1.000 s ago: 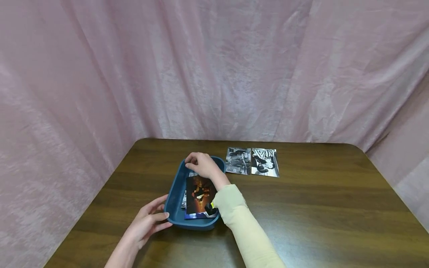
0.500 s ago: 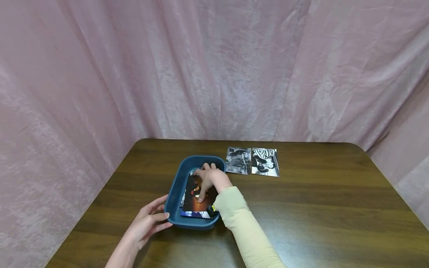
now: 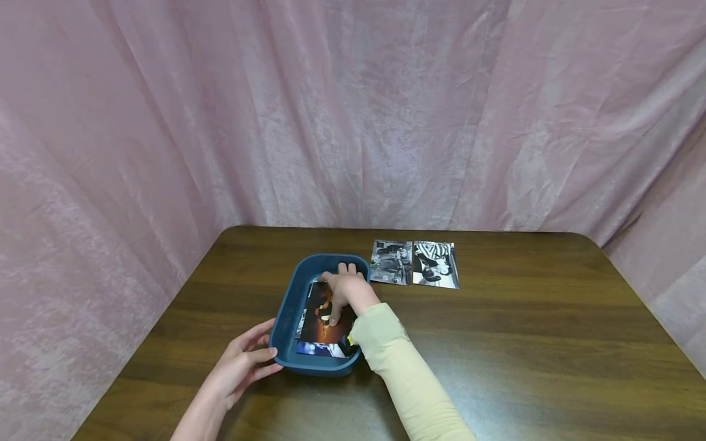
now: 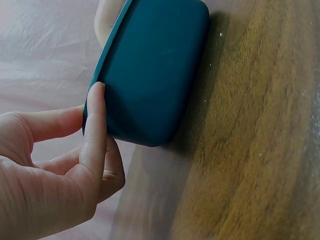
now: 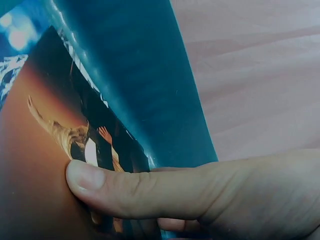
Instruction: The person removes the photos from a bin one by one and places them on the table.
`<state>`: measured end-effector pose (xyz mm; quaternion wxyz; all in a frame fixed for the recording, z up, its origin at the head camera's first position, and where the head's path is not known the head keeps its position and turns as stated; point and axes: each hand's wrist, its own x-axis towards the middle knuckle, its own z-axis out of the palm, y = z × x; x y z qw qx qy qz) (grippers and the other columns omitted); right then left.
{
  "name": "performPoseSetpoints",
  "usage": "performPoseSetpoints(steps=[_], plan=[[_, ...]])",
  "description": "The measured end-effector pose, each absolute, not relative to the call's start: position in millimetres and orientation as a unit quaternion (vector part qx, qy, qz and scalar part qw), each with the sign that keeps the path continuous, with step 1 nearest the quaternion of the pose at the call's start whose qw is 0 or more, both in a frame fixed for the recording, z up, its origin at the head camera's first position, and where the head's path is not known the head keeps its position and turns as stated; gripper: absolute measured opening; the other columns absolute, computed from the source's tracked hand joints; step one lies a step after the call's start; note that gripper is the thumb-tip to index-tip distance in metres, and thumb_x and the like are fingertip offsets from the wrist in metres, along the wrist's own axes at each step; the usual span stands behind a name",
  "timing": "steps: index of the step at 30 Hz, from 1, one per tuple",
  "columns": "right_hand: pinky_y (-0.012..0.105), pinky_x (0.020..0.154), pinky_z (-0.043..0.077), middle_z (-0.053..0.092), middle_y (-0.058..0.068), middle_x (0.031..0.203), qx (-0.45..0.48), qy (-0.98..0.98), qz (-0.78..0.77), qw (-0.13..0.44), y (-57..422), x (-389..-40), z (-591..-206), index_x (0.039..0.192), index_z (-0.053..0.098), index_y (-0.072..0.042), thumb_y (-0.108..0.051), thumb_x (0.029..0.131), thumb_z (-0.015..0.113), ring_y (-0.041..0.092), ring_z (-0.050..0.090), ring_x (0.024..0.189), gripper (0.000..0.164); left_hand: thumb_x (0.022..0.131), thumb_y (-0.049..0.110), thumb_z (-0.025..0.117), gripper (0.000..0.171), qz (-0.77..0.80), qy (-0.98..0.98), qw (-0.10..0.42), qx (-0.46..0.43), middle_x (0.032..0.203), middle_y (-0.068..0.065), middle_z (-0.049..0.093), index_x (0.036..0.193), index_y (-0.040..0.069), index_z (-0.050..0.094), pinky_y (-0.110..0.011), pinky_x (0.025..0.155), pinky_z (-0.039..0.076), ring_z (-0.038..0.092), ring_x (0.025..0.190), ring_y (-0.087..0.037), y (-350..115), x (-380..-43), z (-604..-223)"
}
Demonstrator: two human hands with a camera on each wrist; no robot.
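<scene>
A blue plastic bin (image 3: pixel 322 369) stands on the table, holding a small stack of photos. On top lies a dark orange-toned photo (image 3: pixel 320 327); a blue-violet photo (image 3: pixel 322 350) shows below its near edge. My right hand (image 3: pixel 350 291) reaches into the bin and grips the dark photo. In the right wrist view the right thumb (image 5: pixel 120 192) lies flat on its face, while the other fingers are mostly hidden past its edge. My left hand (image 3: pixel 239 364) holds the bin's near left corner from outside, fingers (image 4: pixel 95 125) against rim and wall.
Two black-and-white photos, a street-like scene (image 3: pixel 391 263) and a striped one (image 3: pixel 436 265), lie side by side just beyond the bin's right side. The wooden table (image 3: pixel 524 343) ends at a pink curtain (image 3: pixel 353 122).
My right hand has come down from above the bin's far end onto the photos. The stack has shifted left, and the dark photo has slid slightly away, baring more blue-violet photo. My left hand stays put.
</scene>
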<state>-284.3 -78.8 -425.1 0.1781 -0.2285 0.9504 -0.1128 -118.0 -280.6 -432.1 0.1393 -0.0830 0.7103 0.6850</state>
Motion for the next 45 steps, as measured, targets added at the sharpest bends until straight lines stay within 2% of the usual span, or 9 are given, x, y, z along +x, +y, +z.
performPoseSetpoints(steps=[12, 17, 20, 24, 30, 37, 39, 42, 45], plan=[[0.047, 0.099, 0.037, 0.039, 0.010, 0.137, -0.230, 0.950, -0.120, 0.173, -83.3, -293.5, -437.0, 0.142, 0.040, -0.040, -0.036, 0.059, 0.095, 0.029, 0.036, 0.116, 0.099, 0.094, 0.002, 0.056, 0.068, 0.686, 0.709, 0.137, -0.090, 0.113, -0.007, 0.049, 0.155, 0.003, 0.026, -0.032, 0.084, 0.061, 0.067, 0.093, -0.015, -281.8, -116.8, -433.0], [0.049, 0.099, 0.046, 0.032, 0.014, 0.145, -0.214, 0.945, -0.163, 0.187, -80.1, -283.5, -426.6, 0.143, 0.043, -0.037, -0.027, 0.064, 0.094, 0.034, 0.035, 0.125, 0.095, 0.093, 0.002, 0.056, 0.068, 0.687, 0.708, 0.137, -0.092, 0.112, -0.006, 0.049, 0.155, 0.003, 0.026, -0.032, 0.083, 0.061, 0.067, 0.093, -0.015, -281.8, -116.4, -432.7], [0.051, 0.093, 0.053, 0.028, 0.017, 0.145, -0.195, 0.937, -0.205, 0.207, -78.9, -280.6, -424.4, 0.144, 0.045, -0.035, -0.019, 0.066, 0.093, 0.036, 0.044, 0.120, 0.093, 0.093, 0.002, 0.056, 0.068, 0.688, 0.707, 0.136, -0.092, 0.110, -0.006, 0.050, 0.155, 0.003, 0.027, -0.032, 0.083, 0.061, 0.066, 0.094, -0.015, -281.7, -116.8, -433.2], [0.045, 0.088, 0.056, 0.031, 0.017, 0.140, -0.181, 0.938, -0.210, 0.210, -80.0, -279.8, -424.5, 0.142, 0.048, -0.034, -0.016, 0.066, 0.092, 0.032, 0.055, 0.104, 0.090, 0.093, 0.002, 0.057, 0.069, 0.689, 0.706, 0.135, -0.093, 0.108, -0.005, 0.050, 0.155, 0.003, 0.027, -0.032, 0.083, 0.061, 0.066, 0.094, -0.015, -281.8, -117.0, -434.4], [0.036, 0.076, 0.058, 0.031, 0.024, 0.148, -0.185, 0.951, -0.156, 0.190, -85.7, -279.8, -420.2, 0.142, 0.051, -0.029, -0.006, 0.068, 0.089, 0.031, 0.059, 0.098, 0.087, 0.093, 0.002, 0.057, 0.069, 0.689, 0.706, 0.136, -0.092, 0.107, -0.004, 0.051, 0.155, 0.003, 0.027, -0.033, 0.083, 0.061, 0.067, 0.092, -0.015, -282.4, -116.7, -435.8], [0.025, 0.058, 0.044, 0.049, 0.016, 0.144, -0.206, 0.950, -0.148, 0.184, -83.7, -283.0, -411.8, 0.139, 0.054, -0.025, 0.010, 0.074, 0.078, 0.023, 0.054, 0.107, 0.077, 0.093, 0.002, 0.057, 0.070, 0.691, 0.703, 0.141, -0.088, 0.107, -0.004, 0.052, 0.155, 0.003, 0.026, -0.031, 0.082, 0.061, 0.067, 0.092, -0.014, -282.9, -117.3, -435.1], [0.024, 0.054, 0.044, 0.050, 0.014, 0.146, -0.211, 0.945, -0.161, 0.190, -82.1, -284.2, -410.6, 0.140, 0.054, -0.025, 0.011, 0.078, 0.073, 0.021, 0.060, 0.100, 0.074, 0.093, 0.002, 0.058, 0.070, 0.691, 0.703, 0.142, -0.087, 0.107, -0.003, 0.052, 0.155, 0.003, 0.026, -0.031, 0.082, 0.061, 0.066, 0.093, -0.014, -282.8, -117.7, -434.7], [0.024, 0.049, 0.050, 0.048, 0.018, 0.147, -0.203, 0.937, -0.196, 0.208, -79.7, -286.4, -408.5, 0.142, 0.054, -0.027, 0.013, 0.084, 0.065, 0.022, 0.069, 0.075, 0.071, 0.093, 0.002, 0.057, 0.070, 0.691, 0.704, 0.142, -0.085, 0.109, -0.004, 0.051, 0.155, 0.003, 0.026, -0.031, 0.083, 0.061, 0.066, 0.094, -0.015, -282.4, -118.4, -434.2], [0.031, 0.055, 0.059, 0.047, 0.022, 0.147, -0.195, 0.929, -0.226, 0.220, -77.1, -287.6, -404.4, 0.141, 0.054, -0.027, 0.013, 0.087, 0.060, 0.026, 0.070, 0.062, 0.067, 0.094, 0.003, 0.057, 0.069, 0.689, 0.705, 0.143, -0.087, 0.112, -0.006, 0.050, 0.155, 0.003, 0.026, -0.032, 0.083, 0.061, 0.066, 0.095, -0.016, -282.1, -119.0, -433.8]])
